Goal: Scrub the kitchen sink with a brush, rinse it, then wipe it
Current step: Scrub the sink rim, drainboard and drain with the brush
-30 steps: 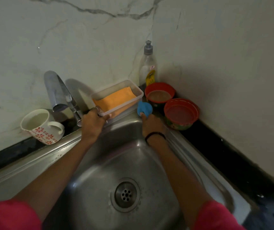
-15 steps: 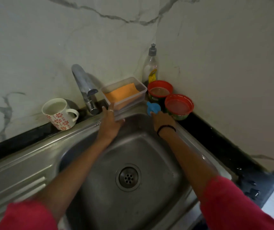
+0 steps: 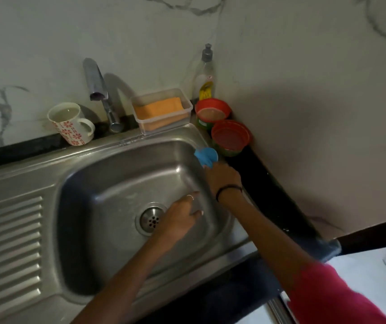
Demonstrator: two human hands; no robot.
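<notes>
The right hand (image 3: 224, 177) holds a blue brush (image 3: 206, 155), fingers curled round its lower part, and the brush sits against the upper right wall of the steel sink (image 3: 107, 183), right under the rim near the sink's far right corner. A dark band circles that wrist. The left hand (image 3: 179, 219) reaches down into the basin just right of the drain (image 3: 151, 220), its fingers bent loosely and gripping nothing that I can see; whether the fingertips touch the steel I cannot tell. A thin ring shows on one finger.

The ridged draining board (image 3: 9, 249) takes up the sink's left side. Along the back edge of the counter stands a white mug (image 3: 71, 123) with red flowers, near the left of the tap (image 3: 98, 90). Right of the tap, a clear plastic tub (image 3: 162, 111) with an orange cloth (image 3: 158, 108) inside rests partly on the sink's back rim. In the back right corner of the counter a soap bottle (image 3: 204, 76) stands against the wall, with two red-rimmed bowls (image 3: 230, 137) in front of it, the nearer one just beside the brush. Both sleeves are pink
</notes>
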